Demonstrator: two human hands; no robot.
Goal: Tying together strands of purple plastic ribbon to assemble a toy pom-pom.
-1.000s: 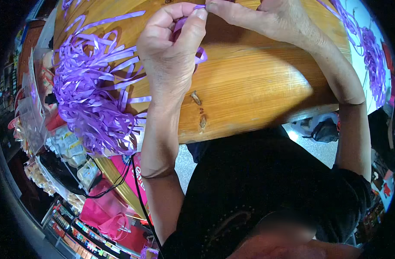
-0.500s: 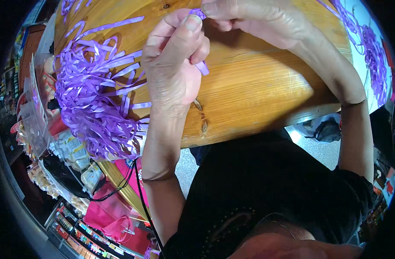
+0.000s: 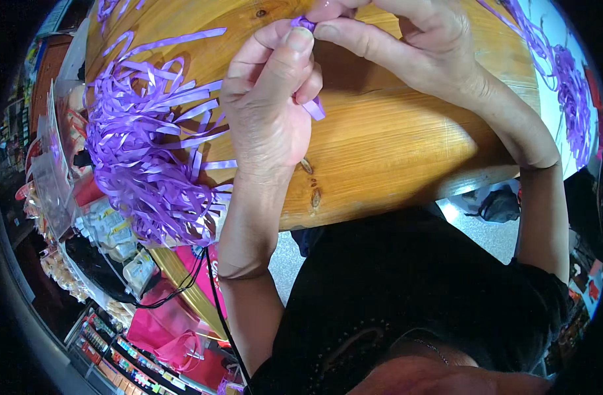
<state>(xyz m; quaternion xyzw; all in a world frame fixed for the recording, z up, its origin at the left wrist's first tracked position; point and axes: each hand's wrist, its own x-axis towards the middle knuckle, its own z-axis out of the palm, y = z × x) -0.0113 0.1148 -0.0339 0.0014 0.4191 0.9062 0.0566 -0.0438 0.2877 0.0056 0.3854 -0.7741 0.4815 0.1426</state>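
Observation:
Between the thumb and fingers of my left hand [image 3: 265,108] sits a small folded or knotted purple ribbon [image 3: 303,24]. Its loose tail [image 3: 314,109] comes out below the curled fingers, beside the palm. My right hand [image 3: 426,56] meets it from the right, with thumb and forefinger closed at the ribbon's edge; part of this hand is cut off by the top of the picture. Both hands are above the wooden table [image 3: 393,151]. Just left of my left hand lies a big tangled heap of cut purple ribbons [image 3: 140,141], several ends pointing toward my wrist.
More purple ribbons [image 3: 568,99] lie on a white surface at the far right. Clear plastic packaging [image 3: 54,174] and a pink bag [image 3: 166,329] are to the left, with a black cable [image 3: 212,283] near my left forearm. The table's rounded edge faces my body.
My right hand has turned and its fingers have spread around the ribbon, thumb now showing below. My left hand has shifted slightly right and down, still pinching the ribbon.

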